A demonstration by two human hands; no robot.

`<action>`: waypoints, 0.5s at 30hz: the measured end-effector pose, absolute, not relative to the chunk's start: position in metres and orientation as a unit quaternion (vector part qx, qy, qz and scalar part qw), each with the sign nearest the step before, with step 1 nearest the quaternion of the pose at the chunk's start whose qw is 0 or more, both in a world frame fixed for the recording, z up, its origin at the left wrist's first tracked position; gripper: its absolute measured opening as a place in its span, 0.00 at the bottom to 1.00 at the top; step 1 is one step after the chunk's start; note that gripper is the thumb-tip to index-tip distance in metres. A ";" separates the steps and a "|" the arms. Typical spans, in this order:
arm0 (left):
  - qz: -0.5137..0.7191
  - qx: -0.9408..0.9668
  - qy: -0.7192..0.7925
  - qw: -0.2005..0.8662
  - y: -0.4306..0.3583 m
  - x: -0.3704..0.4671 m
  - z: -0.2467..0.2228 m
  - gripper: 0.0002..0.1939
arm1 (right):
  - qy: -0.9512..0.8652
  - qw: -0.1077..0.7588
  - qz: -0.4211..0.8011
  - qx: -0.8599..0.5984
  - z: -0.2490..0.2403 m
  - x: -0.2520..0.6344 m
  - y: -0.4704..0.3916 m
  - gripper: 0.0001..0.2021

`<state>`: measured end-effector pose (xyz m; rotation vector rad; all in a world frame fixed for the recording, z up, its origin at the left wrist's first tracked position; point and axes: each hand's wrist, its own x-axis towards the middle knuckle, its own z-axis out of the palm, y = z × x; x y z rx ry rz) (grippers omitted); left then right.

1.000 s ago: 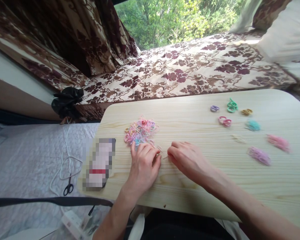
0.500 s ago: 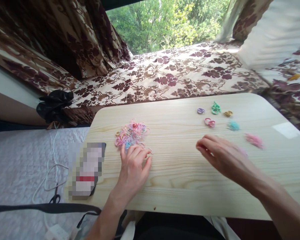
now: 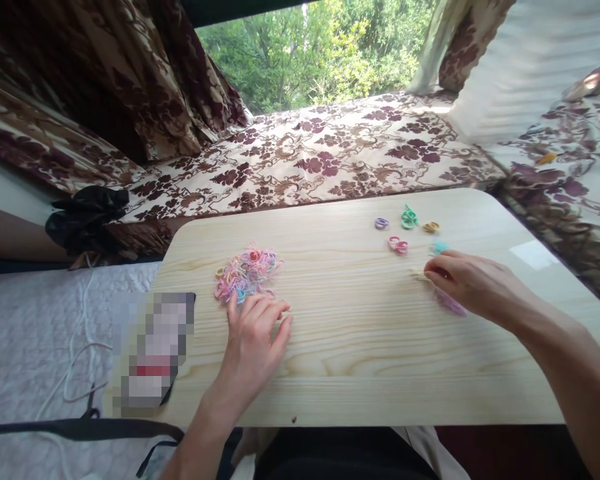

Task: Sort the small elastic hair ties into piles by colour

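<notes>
Find R hand (image 3: 467, 279) at the cream bands (image 3: 419, 274), fingertips bent in close as in a pinch; can't tell re: a band in that grip, tips part hid. Find L hand (image 3: 254, 333) at the near edge of the mixed pile (image 3: 249, 272), down by the tabletop (image 3: 340, 300), fingers loose and a bit bent, thumb apart, not clenched. For a neat job, hold R hand low, set any pinched band down softly w/ same-color ones, then open fingertips slowly, so as not to drag cream bands into the purple bunch (image 3: 451, 303) or teal bunch (image 3: 439, 247), both v. near. Rest L fingers lightly, w/o a push, to save the pile from a spill. Re: containers, none seen around the bands: all loose on the wood. Far side, L to R: lilac rings (image 3: 381, 223), green rings (image 3: 409, 218), gold rings (image 3: 431, 227), w/ red-pink rings (image 3: 398, 246) a bit nearer.
</notes>
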<state>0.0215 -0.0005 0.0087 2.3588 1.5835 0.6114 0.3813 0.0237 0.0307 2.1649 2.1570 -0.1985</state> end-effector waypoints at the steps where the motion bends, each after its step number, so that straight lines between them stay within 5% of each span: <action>1: 0.208 0.806 0.542 0.118 0.000 0.021 0.008 0.07 | 0.704 0.042 -0.066 0.706 0.030 0.383 0.024 0.14; 15: 0.195 0.801 0.552 0.128 -0.003 0.019 0.008 0.08 | 0.703 0.031 -0.112 0.702 0.035 0.381 0.033 0.12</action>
